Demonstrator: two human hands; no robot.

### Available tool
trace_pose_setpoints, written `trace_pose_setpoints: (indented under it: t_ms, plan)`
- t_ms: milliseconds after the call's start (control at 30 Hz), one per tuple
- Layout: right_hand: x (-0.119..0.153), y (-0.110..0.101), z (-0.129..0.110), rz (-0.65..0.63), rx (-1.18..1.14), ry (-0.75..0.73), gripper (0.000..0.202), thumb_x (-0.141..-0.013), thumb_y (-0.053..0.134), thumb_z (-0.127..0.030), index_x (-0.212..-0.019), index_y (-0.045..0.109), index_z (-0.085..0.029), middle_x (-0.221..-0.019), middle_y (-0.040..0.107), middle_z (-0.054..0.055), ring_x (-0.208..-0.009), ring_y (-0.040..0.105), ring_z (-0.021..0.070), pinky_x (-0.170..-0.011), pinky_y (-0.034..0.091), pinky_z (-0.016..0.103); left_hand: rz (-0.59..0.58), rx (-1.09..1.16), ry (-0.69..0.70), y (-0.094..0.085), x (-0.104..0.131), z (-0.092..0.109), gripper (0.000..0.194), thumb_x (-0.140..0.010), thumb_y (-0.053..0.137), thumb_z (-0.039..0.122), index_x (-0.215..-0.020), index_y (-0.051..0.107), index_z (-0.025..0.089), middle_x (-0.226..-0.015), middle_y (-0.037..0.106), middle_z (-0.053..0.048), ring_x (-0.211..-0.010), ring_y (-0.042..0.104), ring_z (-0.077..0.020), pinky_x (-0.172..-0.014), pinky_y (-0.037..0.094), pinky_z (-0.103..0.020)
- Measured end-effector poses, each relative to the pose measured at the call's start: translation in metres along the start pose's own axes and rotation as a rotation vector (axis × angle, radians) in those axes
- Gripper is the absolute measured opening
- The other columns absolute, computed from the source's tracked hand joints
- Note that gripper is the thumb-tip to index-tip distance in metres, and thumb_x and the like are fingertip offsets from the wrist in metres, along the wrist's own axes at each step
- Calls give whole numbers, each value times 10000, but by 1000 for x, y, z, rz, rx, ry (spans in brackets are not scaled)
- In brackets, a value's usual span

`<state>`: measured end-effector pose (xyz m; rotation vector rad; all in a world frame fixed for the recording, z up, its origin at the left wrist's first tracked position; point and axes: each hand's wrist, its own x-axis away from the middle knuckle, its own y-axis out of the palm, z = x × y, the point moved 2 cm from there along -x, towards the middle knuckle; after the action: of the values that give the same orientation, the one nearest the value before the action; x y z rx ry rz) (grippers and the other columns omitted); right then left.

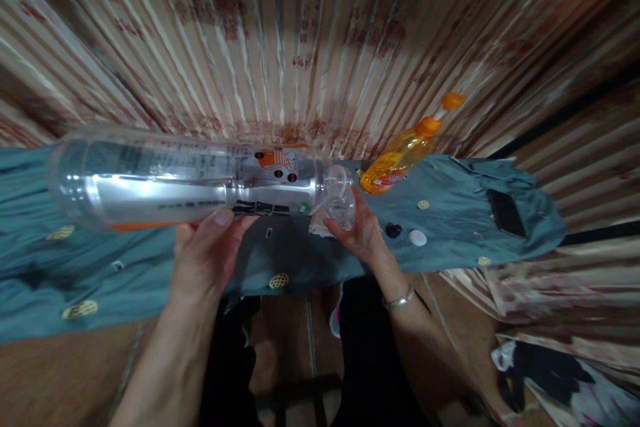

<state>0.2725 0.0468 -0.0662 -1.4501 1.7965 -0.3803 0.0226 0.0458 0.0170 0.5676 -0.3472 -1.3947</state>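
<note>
A large clear plastic bottle [165,173] with a printed label lies sideways in the air above the cloth, its neck to the right. From below, my left hand [210,247] grips it around the middle, thumb on the near side. My right hand [357,227] closes on a small clear plastic container [344,207] held up against the bottle's mouth. Whether that container is a cup or a small bottle, I cannot tell. Below the right hand, a pale folded cloth [319,223] partly shows.
A pump bottle of orange liquid [397,160] stands right of the hands. Near it lie a black cap [393,230] and a white cap [417,237]. A dark phone [506,212] rests farther right on the green tablecloth [450,193]. Patterned curtains [280,47] hang behind.
</note>
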Motion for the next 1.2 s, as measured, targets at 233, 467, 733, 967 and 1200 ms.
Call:
trace_pose_setpoints:
  t_ms: [233, 467, 733, 967, 1200]
  plan:
    - [1, 1, 1, 26, -19, -36, 718, -843, 776, -373, -1480, 518, -168, -1381, 735, 181, -1249, 736, 357, -1054, 620, 516, 20, 16, -6, -4, 0, -2, 525, -506, 1031, 343, -982, 808, 352, -980, 838, -16, -983, 796, -289, -710, 699, -359]
    - [5, 5, 8, 35, 1, -45, 787, -837, 798, -393, -1512, 480, -142, -1378, 728, 212, -1247, 736, 366, -1048, 620, 521, 9, -15, -1, -9, -1, -3, 580, -532, 1023, 385, -1071, 808, 366, -1022, 843, -23, -1051, 790, -319, -817, 699, -414]
    - [4, 4, 6, 30, 12, -50, 759, -847, 789, -380, -1507, 489, -158, -1393, 724, 192, -1259, 730, 361, -1053, 620, 512, 28, -8, -8, -8, -2, -2, 627, -476, 1046, 367, -1052, 802, 342, -1054, 843, -31, -1012, 793, -311, -798, 703, -411]
    - [3, 4, 6, 24, 11, -48, 773, -850, 787, -393, -1514, 476, -147, -1403, 714, 206, -1260, 730, 369, -1052, 617, 522, 23, -10, -5, -5, -1, 0, 629, -488, 1032, 360, -1073, 801, 348, -1051, 844, -37, -1059, 785, -328, -841, 695, -440]
    - [3, 4, 6, 30, 5, -56, 759, -853, 791, -385, -1512, 487, -160, -1404, 718, 189, -1265, 727, 360, -1058, 617, 511, 54, -9, -9, -4, 0, 0, 650, -453, 1044, 364, -1056, 804, 331, -1023, 844, -37, -960, 797, -286, -691, 679, -325]
